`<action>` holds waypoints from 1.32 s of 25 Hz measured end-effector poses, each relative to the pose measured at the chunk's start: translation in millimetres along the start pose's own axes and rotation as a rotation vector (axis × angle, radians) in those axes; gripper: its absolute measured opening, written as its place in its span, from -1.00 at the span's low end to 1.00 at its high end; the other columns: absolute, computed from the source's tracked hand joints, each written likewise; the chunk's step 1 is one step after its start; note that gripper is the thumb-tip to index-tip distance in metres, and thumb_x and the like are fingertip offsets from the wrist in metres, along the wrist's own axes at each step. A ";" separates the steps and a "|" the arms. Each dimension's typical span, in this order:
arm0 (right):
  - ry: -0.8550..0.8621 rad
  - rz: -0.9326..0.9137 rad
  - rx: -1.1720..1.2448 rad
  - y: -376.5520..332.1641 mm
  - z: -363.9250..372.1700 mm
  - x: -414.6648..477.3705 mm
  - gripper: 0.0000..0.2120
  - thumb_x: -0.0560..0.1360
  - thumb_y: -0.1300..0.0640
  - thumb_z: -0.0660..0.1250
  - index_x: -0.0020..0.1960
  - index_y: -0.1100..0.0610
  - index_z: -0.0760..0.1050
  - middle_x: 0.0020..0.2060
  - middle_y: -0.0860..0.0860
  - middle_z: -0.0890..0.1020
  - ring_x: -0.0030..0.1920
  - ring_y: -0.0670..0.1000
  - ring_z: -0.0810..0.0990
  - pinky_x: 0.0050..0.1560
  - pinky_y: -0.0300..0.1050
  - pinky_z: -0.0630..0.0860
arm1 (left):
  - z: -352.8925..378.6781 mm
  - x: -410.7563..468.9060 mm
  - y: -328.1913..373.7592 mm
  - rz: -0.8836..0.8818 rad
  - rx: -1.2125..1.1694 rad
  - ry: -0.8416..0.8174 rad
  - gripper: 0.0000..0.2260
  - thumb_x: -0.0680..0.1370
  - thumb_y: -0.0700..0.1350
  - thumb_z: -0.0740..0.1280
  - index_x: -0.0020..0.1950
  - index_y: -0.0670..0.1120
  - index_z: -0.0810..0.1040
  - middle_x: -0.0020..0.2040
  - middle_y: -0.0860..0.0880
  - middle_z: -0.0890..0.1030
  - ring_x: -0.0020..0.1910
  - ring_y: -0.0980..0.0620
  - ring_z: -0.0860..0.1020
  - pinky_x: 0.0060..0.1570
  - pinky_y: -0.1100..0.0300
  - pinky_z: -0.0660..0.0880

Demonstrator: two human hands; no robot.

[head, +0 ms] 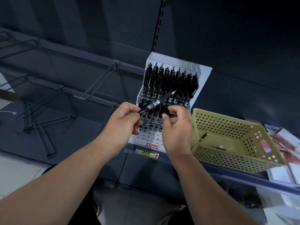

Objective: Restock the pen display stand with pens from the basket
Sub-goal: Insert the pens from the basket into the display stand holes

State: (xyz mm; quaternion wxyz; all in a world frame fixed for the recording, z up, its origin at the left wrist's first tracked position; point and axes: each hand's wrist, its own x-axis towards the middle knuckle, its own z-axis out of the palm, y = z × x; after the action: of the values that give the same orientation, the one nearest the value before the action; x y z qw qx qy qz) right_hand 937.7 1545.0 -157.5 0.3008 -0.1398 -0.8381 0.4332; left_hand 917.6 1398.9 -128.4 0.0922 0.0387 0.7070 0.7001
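A white tiered pen display stand [201,75] stands on the shelf edge, its upper rows full of black pens and its lower front rows showing several open holes. My left hand [123,120] pinches a black pen [155,103] by one end, and the pen slants up to the right across the stand. My right hand [177,127], just right of it, grips a small bunch of black pens [168,115] in curled fingers. The yellow perforated basket [211,117] sits to the right of the stand with a few pens [203,137] lying on its bottom.
Bare dark wire hooks and rails [90,95] jut from the shelving at left. A price label [147,153] hangs under the stand. Red and white packets [285,143] lie at the right beyond the basket. The floor is below.
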 end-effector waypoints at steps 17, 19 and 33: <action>-0.230 -0.055 -0.072 9.0 -24.4 11.9 -0.79 0.60 0.04 0.27 0.18 0.07 0.56 -0.12 -0.04 0.61 -0.19 -0.09 0.54 -0.16 -0.12 0.51 | 15.3 10.5 -7.9 0.013 0.177 -0.013 -0.78 0.62 0.02 0.20 -0.03 -0.09 0.54 -0.18 -0.04 0.56 -0.22 0.01 0.52 -0.13 0.15 0.49; -0.193 0.063 0.066 9.0 -22.5 20.1 -0.87 0.59 0.04 0.28 0.06 0.05 0.56 -0.14 -0.01 0.61 -0.24 -0.09 0.56 -0.21 -0.08 0.53 | 6.7 18.7 -20.1 0.117 0.436 0.019 -0.87 0.59 -0.02 0.26 0.04 -0.04 0.54 -0.08 0.03 0.57 -0.11 0.06 0.52 -0.12 0.25 0.43; -0.247 0.046 -0.057 16.4 9.0 35.1 -0.75 0.59 0.07 0.27 -0.09 0.27 0.47 -0.25 0.22 0.60 -0.35 0.10 0.49 -0.31 0.07 0.49 | 1.8 49.7 -74.8 0.440 1.370 -0.361 -0.45 0.55 0.06 0.28 0.50 -0.07 0.24 0.39 -0.05 0.32 0.39 -0.08 0.24 0.38 0.10 0.21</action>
State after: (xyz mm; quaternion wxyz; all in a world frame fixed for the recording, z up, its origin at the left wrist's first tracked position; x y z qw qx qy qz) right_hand 904.3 1566.2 -161.4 0.1811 -0.1131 -0.8772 0.4300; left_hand 874.7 1408.6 -206.8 0.0196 0.3428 0.9351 0.0873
